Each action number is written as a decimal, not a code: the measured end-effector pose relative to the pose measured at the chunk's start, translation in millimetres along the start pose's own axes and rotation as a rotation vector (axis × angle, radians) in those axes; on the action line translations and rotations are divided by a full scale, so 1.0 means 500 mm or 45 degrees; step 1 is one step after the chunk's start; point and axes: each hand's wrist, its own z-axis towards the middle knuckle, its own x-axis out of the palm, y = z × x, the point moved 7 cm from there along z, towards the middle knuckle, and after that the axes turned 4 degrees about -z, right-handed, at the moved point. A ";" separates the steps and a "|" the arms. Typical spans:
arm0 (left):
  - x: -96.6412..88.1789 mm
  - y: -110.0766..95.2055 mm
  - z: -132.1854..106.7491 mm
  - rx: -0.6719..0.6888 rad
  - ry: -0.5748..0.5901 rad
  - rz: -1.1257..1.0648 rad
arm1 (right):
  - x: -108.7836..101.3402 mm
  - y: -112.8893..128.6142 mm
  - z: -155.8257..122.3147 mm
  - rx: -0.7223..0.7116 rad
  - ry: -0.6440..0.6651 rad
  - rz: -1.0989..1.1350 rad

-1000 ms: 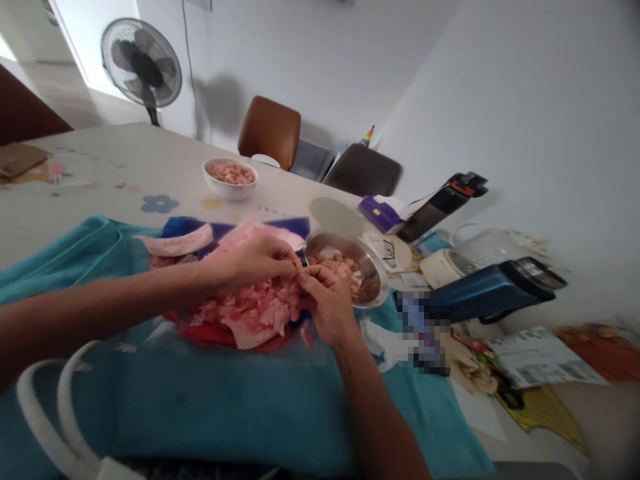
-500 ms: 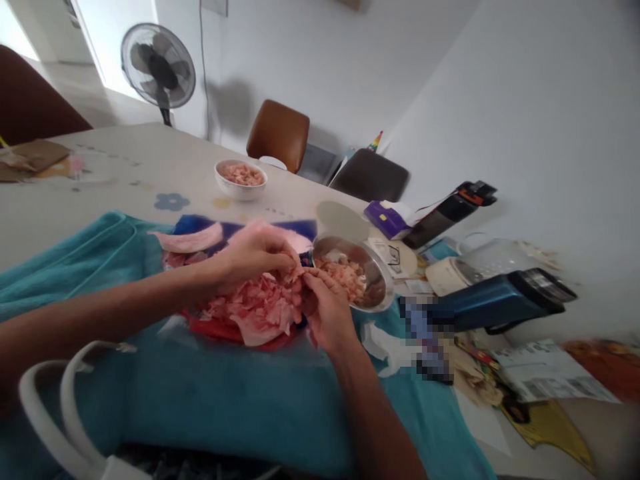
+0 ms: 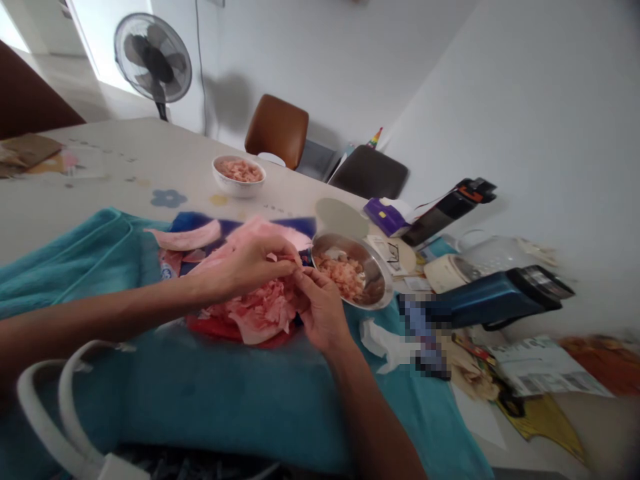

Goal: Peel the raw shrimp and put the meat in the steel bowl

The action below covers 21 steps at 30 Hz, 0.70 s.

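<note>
Fingertips of my left hand and my right hand meet in a pinch on a small pink piece, which looks like a pomelo segment; the fingers hide most of it. Below them lies a heap of torn pink membranes, on red and blue plastic. A curved strip of pale pink peel rests at the heap's far left. Close to my right hand, a steel bowl holds pink pulp pieces. Farther back stands a white bowl heaped with similar pulp.
A teal towel lies under the heap. At right are a crumpled tissue, a blue bottle, a black bottle and a purple pack. White curved handles rise at the lower left. A fan stands beyond the table.
Both hands stay together over the heap, with small finger movements. My left thumb now lies straighter along the piece, and the right fingers have drawn in closer. The view has shifted slightly.
</note>
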 end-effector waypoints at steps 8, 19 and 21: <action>0.008 0.024 -0.006 -0.122 0.079 -0.231 | -0.005 0.016 -0.004 -0.116 -0.105 -0.112; 0.028 0.029 -0.005 -0.372 0.144 -0.876 | -0.002 0.013 -0.002 -0.075 -0.031 0.061; 0.024 0.027 -0.004 -0.359 0.093 -0.861 | -0.004 0.014 -0.001 -0.071 -0.055 0.095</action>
